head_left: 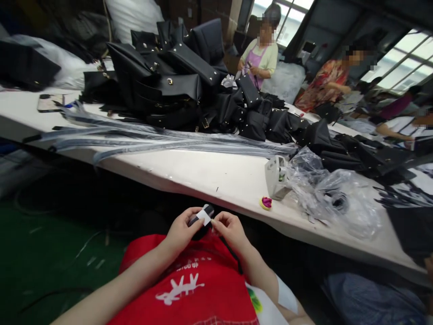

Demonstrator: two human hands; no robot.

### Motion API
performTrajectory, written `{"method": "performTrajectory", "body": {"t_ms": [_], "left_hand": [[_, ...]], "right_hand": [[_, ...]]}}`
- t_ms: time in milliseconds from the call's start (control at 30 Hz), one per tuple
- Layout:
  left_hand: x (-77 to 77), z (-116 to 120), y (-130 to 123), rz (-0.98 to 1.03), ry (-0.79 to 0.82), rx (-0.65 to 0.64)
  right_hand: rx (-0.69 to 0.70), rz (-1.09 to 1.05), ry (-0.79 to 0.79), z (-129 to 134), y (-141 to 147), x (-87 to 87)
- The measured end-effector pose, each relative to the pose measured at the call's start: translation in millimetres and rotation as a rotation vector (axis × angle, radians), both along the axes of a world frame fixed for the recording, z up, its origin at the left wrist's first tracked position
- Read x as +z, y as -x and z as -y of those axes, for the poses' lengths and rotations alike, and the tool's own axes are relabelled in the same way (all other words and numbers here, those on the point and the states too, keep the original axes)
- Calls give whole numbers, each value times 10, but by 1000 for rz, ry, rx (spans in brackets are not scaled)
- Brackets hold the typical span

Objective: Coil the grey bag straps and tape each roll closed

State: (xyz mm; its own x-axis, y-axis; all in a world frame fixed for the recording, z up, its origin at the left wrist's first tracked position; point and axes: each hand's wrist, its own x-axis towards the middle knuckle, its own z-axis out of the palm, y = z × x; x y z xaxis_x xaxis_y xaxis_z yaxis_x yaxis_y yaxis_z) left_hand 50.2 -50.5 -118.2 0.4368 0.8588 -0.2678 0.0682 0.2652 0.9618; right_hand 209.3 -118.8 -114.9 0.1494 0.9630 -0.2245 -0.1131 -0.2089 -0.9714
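Note:
Above the red apron [203, 289], my left hand [184, 228] grips a small black bundle [210, 210] with a white paper band [204, 215] around it. My left thumb presses against the band. Close beside it on the right is my right hand [232, 230], its thumb and index finger pinched together at the band's edge. Whatever sits between those fingertips is too small to make out. Both hands are in front of the white table's [189, 169] near edge.
Black bags [182, 90] are heaped across the table's back. Plastic-wrapped strips [135, 140] lie before them. A white dispenser [275, 178], a yellow-and-pink item [266, 202] and clear plastic [352, 203] stand right. A person [262, 56] stands behind the table, others farther right.

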Motion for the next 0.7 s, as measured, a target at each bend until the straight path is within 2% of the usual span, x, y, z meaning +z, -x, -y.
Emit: {"method": "performTrajectory", "body": {"t_ms": [133, 267, 567, 700], "left_hand": [[-20, -26, 28, -6, -56, -10], [5, -26, 18, -4, -63, -14], [2, -39, 26, -23, -41, 30], [-5, 11, 19, -89, -134, -63]], "right_hand": [[29, -27, 75, -68, 65, -116], [13, -17, 119, -92, 69, -148], [-19, -97, 52, -48, -5, 20], [-9, -220, 7, -72, -3, 66]]}}
